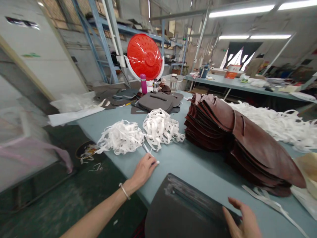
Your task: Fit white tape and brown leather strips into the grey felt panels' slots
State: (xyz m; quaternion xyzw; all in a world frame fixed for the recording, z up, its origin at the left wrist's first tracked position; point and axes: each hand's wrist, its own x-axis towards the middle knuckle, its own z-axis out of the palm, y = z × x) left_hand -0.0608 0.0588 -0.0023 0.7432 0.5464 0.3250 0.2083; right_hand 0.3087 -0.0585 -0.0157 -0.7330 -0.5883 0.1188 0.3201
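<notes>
- Workshop racking of blue steel (99,39) stands at far left, and a long pale blue desk (173,165) runs away from the person. What lies along it, left to right?
- White sheet scraps (74,102) come first, then grey foam panels (155,101) farther along, with a purple flask (143,83) below a red perforated dome (145,56). Nearer sit two tangles of white strips (160,129), then a tall, leaning stack of brown leather panels (223,122).
- And the hands?
- The left hand (143,171), a bracelet on its wrist, rests on the desk near its edge. Its fingers (153,162) sit close together on one loose white strip (148,149), just below the tangles. They look clamped on it, though the hand partly hides the grip.
- Is that a good hold?
- I'd say so. Holding near the strip's end, with its length lying straight, should keep it from twisting or catching in the tangles.
- And the right?
- The right hand (244,219) is at the bottom of the view, its fingers (231,206) spread apart, with the tips at the corner of a dark slotted panel (183,211) lying flat at the desk's near edge. A light touch there should avoid shifting the panel.
</notes>
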